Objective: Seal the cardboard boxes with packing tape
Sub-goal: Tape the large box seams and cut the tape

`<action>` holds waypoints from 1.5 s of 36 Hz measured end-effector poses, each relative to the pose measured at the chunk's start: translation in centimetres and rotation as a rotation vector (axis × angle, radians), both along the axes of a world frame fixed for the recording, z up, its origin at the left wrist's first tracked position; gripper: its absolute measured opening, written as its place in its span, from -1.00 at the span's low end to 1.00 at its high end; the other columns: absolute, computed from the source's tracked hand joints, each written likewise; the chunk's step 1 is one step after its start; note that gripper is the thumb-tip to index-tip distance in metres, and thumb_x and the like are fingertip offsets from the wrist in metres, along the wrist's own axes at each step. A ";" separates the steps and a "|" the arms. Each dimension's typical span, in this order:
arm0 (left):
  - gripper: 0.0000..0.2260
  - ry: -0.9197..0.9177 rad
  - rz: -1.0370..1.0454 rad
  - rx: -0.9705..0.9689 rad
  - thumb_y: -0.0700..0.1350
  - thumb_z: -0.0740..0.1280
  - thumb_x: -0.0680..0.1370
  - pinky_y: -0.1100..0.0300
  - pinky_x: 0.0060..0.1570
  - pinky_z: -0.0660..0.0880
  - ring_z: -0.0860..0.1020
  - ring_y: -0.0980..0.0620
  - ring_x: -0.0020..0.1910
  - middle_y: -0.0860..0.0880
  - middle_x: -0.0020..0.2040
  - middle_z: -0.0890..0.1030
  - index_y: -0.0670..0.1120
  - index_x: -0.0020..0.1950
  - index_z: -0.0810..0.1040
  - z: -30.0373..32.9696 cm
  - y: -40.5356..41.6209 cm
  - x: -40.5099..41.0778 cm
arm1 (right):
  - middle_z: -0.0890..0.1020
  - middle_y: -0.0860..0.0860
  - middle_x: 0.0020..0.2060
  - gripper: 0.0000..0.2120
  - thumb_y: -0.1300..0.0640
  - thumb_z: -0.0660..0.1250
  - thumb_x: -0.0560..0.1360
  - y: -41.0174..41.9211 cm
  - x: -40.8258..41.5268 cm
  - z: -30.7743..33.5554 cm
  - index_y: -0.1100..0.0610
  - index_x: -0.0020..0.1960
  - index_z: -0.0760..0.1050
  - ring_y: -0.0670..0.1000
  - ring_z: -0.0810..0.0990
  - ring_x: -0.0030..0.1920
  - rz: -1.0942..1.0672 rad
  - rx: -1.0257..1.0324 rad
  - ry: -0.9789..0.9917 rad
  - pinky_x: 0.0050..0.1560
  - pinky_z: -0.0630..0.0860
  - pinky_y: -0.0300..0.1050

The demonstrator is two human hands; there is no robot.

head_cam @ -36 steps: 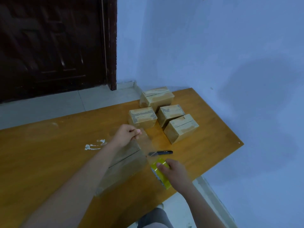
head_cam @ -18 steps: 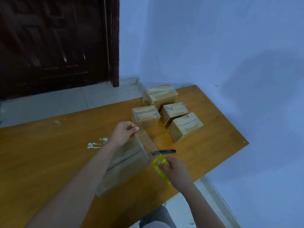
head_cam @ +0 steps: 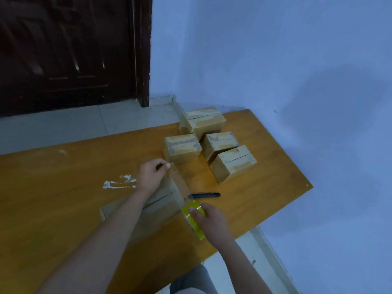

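A cardboard box (head_cam: 161,205) lies on the wooden table (head_cam: 53,209) under my arms, its top seam showing. My right hand (head_cam: 212,221) grips a yellow roll of packing tape (head_cam: 194,219) at the box's near right corner. A clear strip of tape (head_cam: 180,183) stretches from the roll to my left hand (head_cam: 151,176), which pinches its free end above the box's far end. Several smaller cardboard boxes (head_cam: 182,148) stand grouped at the far right of the table.
A black pen-like tool (head_cam: 204,195) lies on the table just beyond the roll. White paint marks (head_cam: 118,183) are left of my left hand. A blue wall runs along the table's right end. A dark door (head_cam: 67,52) stands beyond the floor.
The strip between my hands has lengthened slightly and my left hand has shifted a little toward the far boxes. The camera has moved closer and turned a bit.
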State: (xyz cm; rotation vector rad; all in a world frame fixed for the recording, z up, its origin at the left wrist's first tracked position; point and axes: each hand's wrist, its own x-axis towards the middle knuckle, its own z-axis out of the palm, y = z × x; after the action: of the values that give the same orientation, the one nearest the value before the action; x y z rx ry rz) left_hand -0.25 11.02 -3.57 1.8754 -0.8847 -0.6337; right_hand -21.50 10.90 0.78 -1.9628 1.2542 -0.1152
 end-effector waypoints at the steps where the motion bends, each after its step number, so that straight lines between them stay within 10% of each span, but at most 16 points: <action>1: -0.91 0.019 0.001 -0.010 -0.17 0.35 0.55 0.22 -0.28 0.37 0.49 0.09 -0.28 0.05 -0.31 0.56 -0.08 -0.15 0.61 0.1 0.1 0.1 | 0.38 -0.08 -0.45 -0.68 -0.11 0.25 0.55 0.0 0.1 0.1 -0.11 -0.33 0.27 -0.16 0.35 -0.42 0.006 -0.002 0.003 -0.41 0.23 -0.27; 15: -0.87 0.008 -0.014 0.055 -0.14 0.35 0.56 0.33 -0.24 0.34 0.51 0.07 -0.11 0.01 -0.12 0.59 -0.16 0.00 0.66 -0.1 0.2 -0.1 | 0.41 0.02 -0.39 -0.65 -0.12 0.23 0.55 0.2 -0.1 -1.1 0.15 -0.20 0.47 -0.07 0.35 -0.38 -0.010 0.024 0.026 -0.36 0.24 -0.19; 24: -0.89 0.035 -0.028 0.109 -0.14 0.36 0.55 0.12 -0.13 0.46 0.57 -0.04 -0.12 -0.08 -0.12 0.65 -0.14 -0.04 0.66 -0.2 0.1 0.0 | 0.33 -0.08 -0.44 -0.68 -0.09 0.22 0.57 0.1 0.2 -1.1 -0.03 -0.31 0.29 -0.14 0.28 -0.43 -0.005 0.035 0.064 -0.41 0.20 -0.27; 30: -0.90 0.080 -0.001 0.191 -0.15 0.37 0.54 0.24 -0.18 0.34 0.51 0.05 -0.16 -0.02 -0.15 0.60 -0.15 -0.06 0.66 -0.1 -0.4 0.1 | 0.61 0.08 -0.10 -0.63 -0.10 0.20 0.57 0.3 0.4 -1.2 0.17 0.18 0.50 0.02 0.58 -0.09 -0.041 0.059 0.076 -0.11 0.46 -0.12; 34: -0.89 0.102 -0.002 0.260 -0.14 0.38 0.54 0.21 -0.12 0.36 0.50 0.04 -0.13 -0.02 -0.14 0.59 -0.15 -0.05 0.67 -0.2 -0.6 0.4 | 0.44 -0.05 -0.35 -0.73 -0.12 0.22 0.56 0.0 0.2 -2.0 0.08 -0.09 0.45 -0.12 0.39 -0.37 -0.029 0.079 0.072 -0.33 0.32 -0.22; 50: -0.81 0.398 -0.073 0.674 -0.08 0.31 0.57 0.07 -0.02 0.46 0.53 -0.13 -0.08 -0.20 0.03 0.57 -0.20 0.02 0.57 -0.1 -1.8 1.3 | 0.35 0.02 -0.33 -0.66 -0.11 0.21 0.57 -0.5 0.3 -3.3 0.17 -0.16 0.37 -0.05 0.32 -0.33 -0.033 0.083 0.080 -0.32 0.22 -0.12; 54: -0.85 0.160 -0.045 0.703 -0.12 0.23 0.57 0.12 -0.06 0.44 0.52 -0.14 -0.03 -0.16 0.02 0.58 -0.15 -0.04 0.57 -0.3 -1.8 0.5 | 0.36 0.07 -0.26 -0.63 -0.10 0.20 0.58 -0.2 0.3 -3.4 0.22 -0.09 0.42 -0.01 0.33 -0.25 -0.048 0.100 0.056 -0.24 0.22 -0.07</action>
State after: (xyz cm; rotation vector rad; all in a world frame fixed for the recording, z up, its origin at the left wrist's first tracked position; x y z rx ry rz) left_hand 0.27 9.23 -3.91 2.3731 -0.6408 -1.2203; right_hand -21.17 10.66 -2.64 -1.8617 1.3190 -0.0206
